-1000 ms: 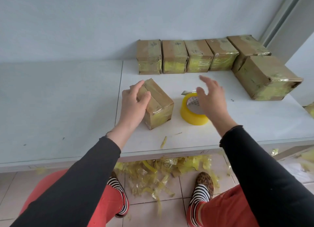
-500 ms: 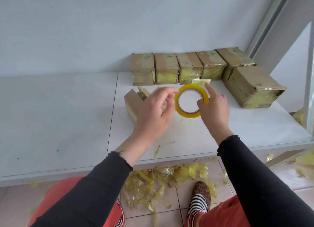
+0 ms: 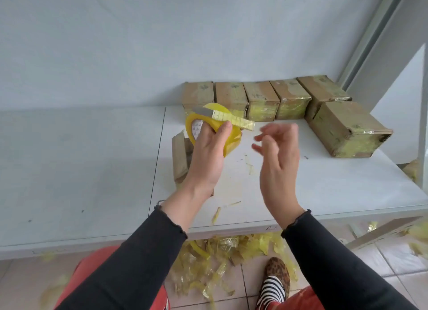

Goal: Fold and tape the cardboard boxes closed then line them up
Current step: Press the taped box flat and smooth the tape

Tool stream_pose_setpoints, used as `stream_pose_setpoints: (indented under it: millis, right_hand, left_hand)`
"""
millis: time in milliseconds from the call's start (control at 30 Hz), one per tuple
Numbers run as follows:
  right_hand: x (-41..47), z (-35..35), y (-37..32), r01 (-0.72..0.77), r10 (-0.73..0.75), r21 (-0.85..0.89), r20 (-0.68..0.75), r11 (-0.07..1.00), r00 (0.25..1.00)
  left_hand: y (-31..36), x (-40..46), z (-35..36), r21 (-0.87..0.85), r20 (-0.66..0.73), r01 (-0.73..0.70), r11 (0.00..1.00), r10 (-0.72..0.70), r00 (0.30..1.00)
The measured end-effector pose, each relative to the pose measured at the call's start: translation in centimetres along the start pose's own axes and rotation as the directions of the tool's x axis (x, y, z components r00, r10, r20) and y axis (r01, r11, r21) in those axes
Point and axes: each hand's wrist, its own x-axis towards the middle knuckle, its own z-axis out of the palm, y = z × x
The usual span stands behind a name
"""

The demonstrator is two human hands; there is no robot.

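Six taped boxes [image 3: 261, 101] wait at 12 o'clock; tape roll [image 3: 212, 130] just passed into gripping left hand [image 3: 208, 154], right hand [image 3: 276, 154] released, loosely open, so unfinished box [image 3: 180, 158] beneath gets taped next.

Left hand [image 3: 209, 156] raised above the table, fingers curled around a tape roll [image 3: 212, 129]; right hand [image 3: 279, 156] raised beside it, fingers loosely bent, holding nothing; both forearms black-sleeved

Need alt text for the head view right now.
Left hand grips a yellow tape roll above a white table; right hand hovers beside it, holding nothing. Six taped brown cardboard boxes line the table's back and right; another lies under the left hand.
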Motion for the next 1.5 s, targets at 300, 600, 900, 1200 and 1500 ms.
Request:
stream_pose_setpoints:
  millis: [300, 600, 900, 1200, 1500]
  right_hand:
    - [1.1, -0.1, -0.3, 0.115, -0.060, -0.185, 0.278, 0.976, 0.959]
    - [1.3, 0.3, -0.8, 0.030, 0.007, -0.177, 0.205, 0.984, 0.979]
    - [1.2, 0.1, -1.6, 0.470, -0.387, -0.385, 0.277, 0.794, 0.880]
    - [2.2, -0.8, -1.5, 0.416, -0.343, -0.292, 0.270, 0.861, 0.900]
    - [3.7, -3.3, -1.1, 0.075, 0.012, -0.437, 0.194, 0.896, 0.981]
  left_hand:
    - [-1.0, -0.5, -2.2, 0.689, 0.295, -0.382, 0.616, 0.244, 0.924]
    - [-0.3, -1.7, -1.5, 0.438, 0.244, -0.216, 0.872, 0.116, 0.963]
    - [1.6, -1.8, -1.7, 0.106, 0.243, -0.018, 0.994, -0.008, 0.970]
    - [2.3, -2.4, -1.8, 0.098, 0.233, -0.060, 0.993, 0.036, 0.972]
    - [2.9, -2.8, -1.9, 0.173, 0.187, 0.013, 0.985, -0.046, 0.981]
